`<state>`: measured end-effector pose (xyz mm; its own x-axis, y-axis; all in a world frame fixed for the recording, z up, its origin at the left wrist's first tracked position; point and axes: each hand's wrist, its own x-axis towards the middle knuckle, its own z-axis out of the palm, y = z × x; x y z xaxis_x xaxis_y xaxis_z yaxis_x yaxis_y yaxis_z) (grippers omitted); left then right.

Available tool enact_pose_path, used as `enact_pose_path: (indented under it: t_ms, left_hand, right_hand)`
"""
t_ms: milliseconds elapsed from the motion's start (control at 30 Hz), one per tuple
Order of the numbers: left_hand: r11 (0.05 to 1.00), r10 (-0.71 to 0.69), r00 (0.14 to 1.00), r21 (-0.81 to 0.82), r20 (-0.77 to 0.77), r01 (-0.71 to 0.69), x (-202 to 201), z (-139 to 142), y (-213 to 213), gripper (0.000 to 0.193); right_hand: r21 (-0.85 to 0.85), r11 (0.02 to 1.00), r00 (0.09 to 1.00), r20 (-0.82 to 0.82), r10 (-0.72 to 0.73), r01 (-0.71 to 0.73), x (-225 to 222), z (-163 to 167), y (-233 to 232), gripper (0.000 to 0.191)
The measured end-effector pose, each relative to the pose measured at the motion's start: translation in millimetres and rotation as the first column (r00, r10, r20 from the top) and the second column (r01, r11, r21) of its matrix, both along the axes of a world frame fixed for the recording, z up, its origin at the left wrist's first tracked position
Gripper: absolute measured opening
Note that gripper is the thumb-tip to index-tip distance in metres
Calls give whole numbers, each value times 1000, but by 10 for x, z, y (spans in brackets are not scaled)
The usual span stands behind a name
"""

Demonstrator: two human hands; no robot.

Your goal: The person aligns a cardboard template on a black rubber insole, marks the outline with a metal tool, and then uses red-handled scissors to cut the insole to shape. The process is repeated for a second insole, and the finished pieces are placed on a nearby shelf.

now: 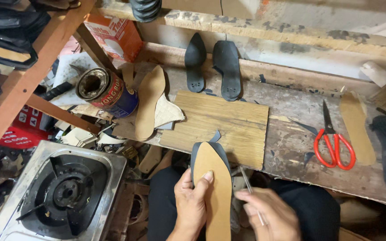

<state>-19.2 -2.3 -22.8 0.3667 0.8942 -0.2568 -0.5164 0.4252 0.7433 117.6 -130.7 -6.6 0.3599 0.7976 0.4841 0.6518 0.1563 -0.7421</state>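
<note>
The wooden board (228,125) lies on the worn workbench (291,147), and just below its near edge the tan insole (213,187), stacked on a dark sole layer, is clasped along its left edge by the left hand (188,205), thumb on top. It looks light, thin and bendy (likely to flop if pinched at the toe), so holding it mid-length seems wise. The right hand (271,216) is closed around a thin metal blade (252,189) just beside the insole's right edge.

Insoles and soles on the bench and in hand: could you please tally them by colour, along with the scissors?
Tan insoles: 3, one in the left hand
Black soles: 2
Red scissors: 1
Total: 6
</note>
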Motion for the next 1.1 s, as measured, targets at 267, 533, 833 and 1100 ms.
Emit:
enact_pose_path:
  t_ms: [267,533,833,1100]
  left_hand:
    - [999,2,1000,-41,5,-2,45,-64,-33,22]
    - [995,-97,994,-8,51,98,10,-201,-66,26]
    - [991,-88,993,-91,72,95,-69,-142,-50,21]
    - [992,-86,990,-83,113,96,-56,-79,-53,18]
  right_hand:
    - [-55,997,956,283,73,-60,-283,-91,184,80]
    - [-109,994,973,229,-2,28,-211,100,264,83]
    - [-158,940,927,280,-251,302,492,133,384,76]
    - [-184,891,801,538,-261,414,1098,-143,619,73]
